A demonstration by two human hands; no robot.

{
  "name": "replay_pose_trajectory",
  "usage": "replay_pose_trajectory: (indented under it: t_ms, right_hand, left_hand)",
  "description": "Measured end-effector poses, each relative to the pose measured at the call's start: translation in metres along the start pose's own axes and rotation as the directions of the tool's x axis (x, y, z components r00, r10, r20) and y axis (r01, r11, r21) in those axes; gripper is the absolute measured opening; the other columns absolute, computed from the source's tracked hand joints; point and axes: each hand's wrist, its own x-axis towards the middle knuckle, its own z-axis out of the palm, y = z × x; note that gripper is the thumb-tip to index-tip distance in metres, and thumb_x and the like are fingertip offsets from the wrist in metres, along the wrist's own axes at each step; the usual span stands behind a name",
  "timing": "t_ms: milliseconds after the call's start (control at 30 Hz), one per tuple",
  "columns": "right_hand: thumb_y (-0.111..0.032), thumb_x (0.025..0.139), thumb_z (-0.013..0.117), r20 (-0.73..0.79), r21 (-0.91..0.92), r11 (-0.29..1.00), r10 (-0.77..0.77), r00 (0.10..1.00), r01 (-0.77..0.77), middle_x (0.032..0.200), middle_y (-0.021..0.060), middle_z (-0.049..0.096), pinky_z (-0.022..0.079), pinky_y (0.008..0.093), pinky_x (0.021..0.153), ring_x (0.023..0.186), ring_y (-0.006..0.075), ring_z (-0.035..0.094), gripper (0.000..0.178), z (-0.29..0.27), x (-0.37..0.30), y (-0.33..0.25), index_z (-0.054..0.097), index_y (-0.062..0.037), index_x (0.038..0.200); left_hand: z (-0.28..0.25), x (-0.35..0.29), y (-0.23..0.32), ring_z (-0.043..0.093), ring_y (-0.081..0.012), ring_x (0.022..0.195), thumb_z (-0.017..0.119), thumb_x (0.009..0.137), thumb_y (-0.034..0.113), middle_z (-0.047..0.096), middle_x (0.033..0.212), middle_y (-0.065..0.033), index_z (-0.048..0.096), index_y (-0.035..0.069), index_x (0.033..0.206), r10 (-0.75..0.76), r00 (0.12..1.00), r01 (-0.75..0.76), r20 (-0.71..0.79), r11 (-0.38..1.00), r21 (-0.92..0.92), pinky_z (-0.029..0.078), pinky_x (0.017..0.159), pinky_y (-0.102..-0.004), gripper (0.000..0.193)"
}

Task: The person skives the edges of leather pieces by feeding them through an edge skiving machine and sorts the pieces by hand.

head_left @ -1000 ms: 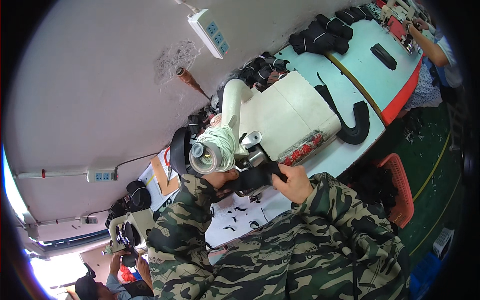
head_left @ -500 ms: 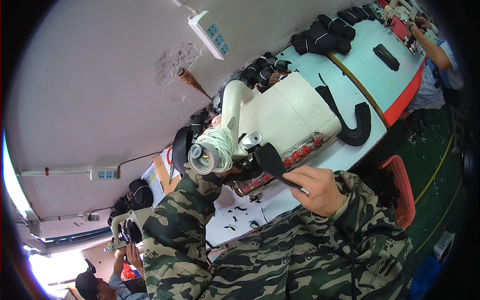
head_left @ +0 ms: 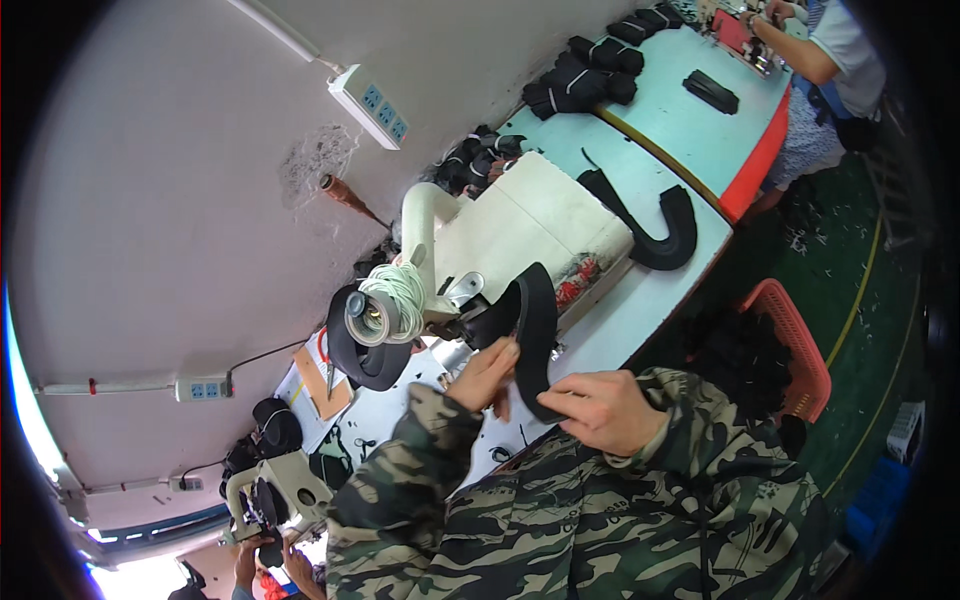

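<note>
A curved black fabric strip (head_left: 538, 320) stands up in front of the white sewing machine (head_left: 520, 235). Between thumb and fingers, my right hand (head_left: 608, 412) pinches its lower end. My left hand (head_left: 484, 376) is closed at the strip's left edge, fingertips pressed on it, lower fingers partly hidden. Further up, the strip runs close by the machine's head, where black material hides the needle area. A coil of pale cord (head_left: 398, 295) hangs round the lamp (head_left: 368, 318) on the machine. More black strip (head_left: 335, 340) hangs in a loop left of the lamp.
Another curved black strip (head_left: 668, 240) lies on the table behind the machine. Bundled black pieces (head_left: 580, 82) sit along the wall. A red basket (head_left: 800, 345) with black pieces stands at right. Scissors (head_left: 328, 372) lie on cardboard at left. Co-workers sit at machines far left and far right.
My left hand has come out from behind the machine's head to the strip. The strip now stands more upright and shows more of its length. The view has shifted to the right.
</note>
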Motion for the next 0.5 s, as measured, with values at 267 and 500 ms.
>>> replay_pose_trajectory:
  t_ms: [267, 500]
  right_hand:
    - [-0.017, 0.084, 0.06, 0.368, 0.7, 0.267, 0.66, 0.655, -0.663, 0.086, 0.0048, 0.062, 0.047, 0.0228, 0.064, 0.072, 0.0093, 0.058, 0.03, -0.002, -0.032, 0.048, 0.056, 0.0037, 0.105]
    - [-0.002, 0.082, 0.059, -0.101, 0.953, 0.269, 0.72, 0.687, -0.141, 0.087, 0.0043, 0.062, 0.05, 0.0242, 0.066, 0.075, 0.0099, 0.06, 0.017, -0.032, -0.015, 0.106, 0.059, 0.0013, 0.099]
  left_hand:
    - [0.028, 0.005, -0.01, 0.04, -0.0087, 0.064, 0.046, 0.092, 0.015, 0.042, 0.065, -0.0016, 0.049, 0.001, 0.081, 0.224, 0.897, -0.35, 0.381, 0.886, 0.304, 0.038, 0.061, -0.026, 0.019]
    - [0.048, 0.031, 0.031, 0.059, -0.0321, 0.073, 0.054, 0.073, 0.007, 0.059, 0.08, -0.016, 0.054, 0.002, 0.098, 0.312, 0.898, -0.422, 0.31, 0.418, 0.804, 0.046, 0.063, -0.0376, 0.026]
